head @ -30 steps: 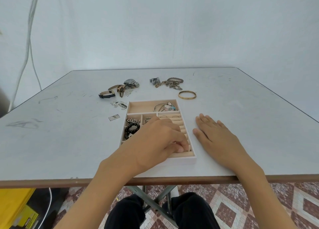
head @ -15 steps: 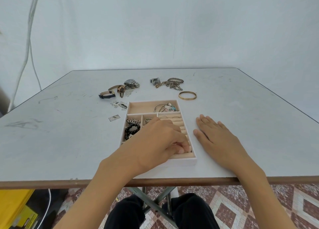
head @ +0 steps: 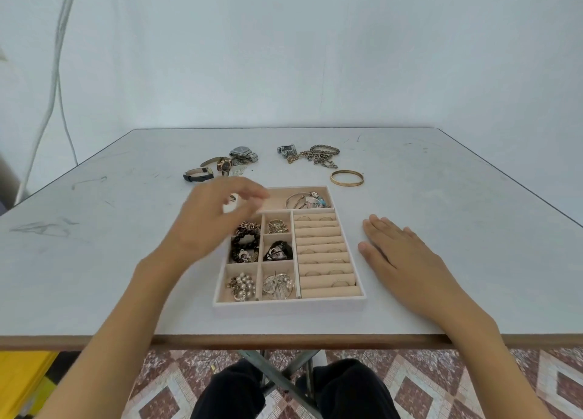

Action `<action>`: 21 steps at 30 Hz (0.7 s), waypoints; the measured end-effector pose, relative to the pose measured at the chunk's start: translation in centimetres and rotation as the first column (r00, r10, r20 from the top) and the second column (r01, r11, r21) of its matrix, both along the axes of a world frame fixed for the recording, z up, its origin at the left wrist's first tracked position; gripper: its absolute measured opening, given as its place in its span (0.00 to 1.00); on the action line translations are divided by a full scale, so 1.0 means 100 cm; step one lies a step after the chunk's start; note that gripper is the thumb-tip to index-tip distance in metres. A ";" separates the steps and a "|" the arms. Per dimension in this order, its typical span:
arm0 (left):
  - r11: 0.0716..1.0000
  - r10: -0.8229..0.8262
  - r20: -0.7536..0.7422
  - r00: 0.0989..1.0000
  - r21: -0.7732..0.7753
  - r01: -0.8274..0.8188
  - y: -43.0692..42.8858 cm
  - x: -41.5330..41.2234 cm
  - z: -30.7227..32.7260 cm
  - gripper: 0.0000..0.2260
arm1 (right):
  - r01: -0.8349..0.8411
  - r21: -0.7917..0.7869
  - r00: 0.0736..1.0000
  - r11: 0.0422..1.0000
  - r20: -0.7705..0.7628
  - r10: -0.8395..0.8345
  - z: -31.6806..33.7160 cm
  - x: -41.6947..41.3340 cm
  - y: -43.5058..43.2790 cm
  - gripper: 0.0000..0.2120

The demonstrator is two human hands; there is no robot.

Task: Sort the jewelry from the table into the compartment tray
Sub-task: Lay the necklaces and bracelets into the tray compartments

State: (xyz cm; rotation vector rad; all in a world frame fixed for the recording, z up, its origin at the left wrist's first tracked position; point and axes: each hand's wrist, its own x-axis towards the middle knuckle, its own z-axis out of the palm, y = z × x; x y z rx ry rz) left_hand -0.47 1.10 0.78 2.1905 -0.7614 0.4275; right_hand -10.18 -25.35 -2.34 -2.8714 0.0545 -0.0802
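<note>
**Left hand above the tray's far corner, right hand flat**

The compartment tray [head: 288, 306] sits near the front edge of the surface [head: 473, 229]. Its small cells hold beads and pearls, and the rolls on its right side hold rings [head: 339, 283]. The left hand [head: 214, 219] hovers, blurred, over the tray's far-left corner with fingers curled toward the thumb; I cannot tell whether it pinches anything. The right hand [head: 407, 260] lies flat with straight fingers just right of the tray. Beyond the tray lie watches [head: 225, 164], tangled chains [head: 315, 156] and a gold bangle [head: 347, 177].

Grey table [head: 441, 229]: tray [head: 288, 306], watches [head: 225, 165], chains [head: 315, 158], bangle [head: 347, 177].
</note>
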 end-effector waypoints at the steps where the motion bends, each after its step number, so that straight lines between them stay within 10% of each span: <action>1: 0.997 0.074 0.002 0.997 0.004 -0.074 0.009 0.013 -0.005 0.07 | -0.001 -0.005 1.000 1.000 -0.001 0.001 0.000 0.000 0.000 0.26; 8: 0.899 0.291 -0.076 0.954 0.364 -0.245 0.037 0.051 -0.037 0.12 | 0.007 -0.037 1.000 0.999 -0.012 -0.008 0.008 0.000 0.002 0.26; 14: 0.878 0.299 0.033 0.954 0.382 -0.289 0.031 0.045 -0.039 0.13 | 0.055 -0.131 0.995 0.990 -0.076 -0.065 0.042 0.010 0.003 0.20; 21: 0.872 0.305 0.060 0.951 0.384 -0.304 0.031 0.047 -0.042 0.16 | 0.112 0.114 0.992 0.987 0.041 -0.117 0.077 0.102 -0.017 0.05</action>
